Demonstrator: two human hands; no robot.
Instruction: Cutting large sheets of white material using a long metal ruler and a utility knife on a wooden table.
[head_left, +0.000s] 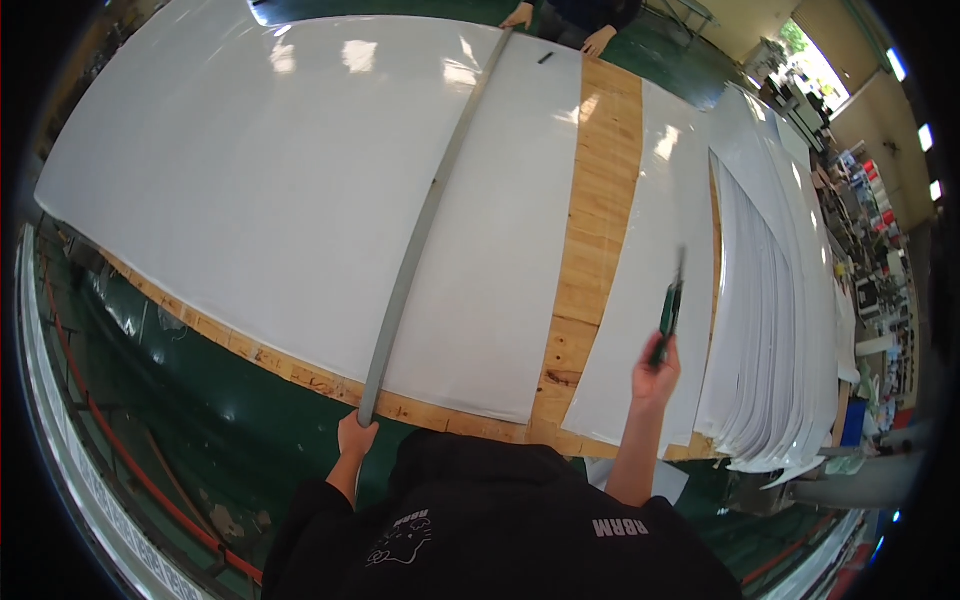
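Black hoodie (500,500) closest; L hand (356,436) on grey bar (425,220), R hand (656,374) w/ green cutter (669,315).
L fingers clamped round bar's near end; bar runs away from them across white sheet (270,200). R fingers wrapped round cutter, which points away over narrower white strip (650,230). Farther out, bare wood (602,200) btwn sheet & strip; co-worker's hand (518,16) by bar's far end.
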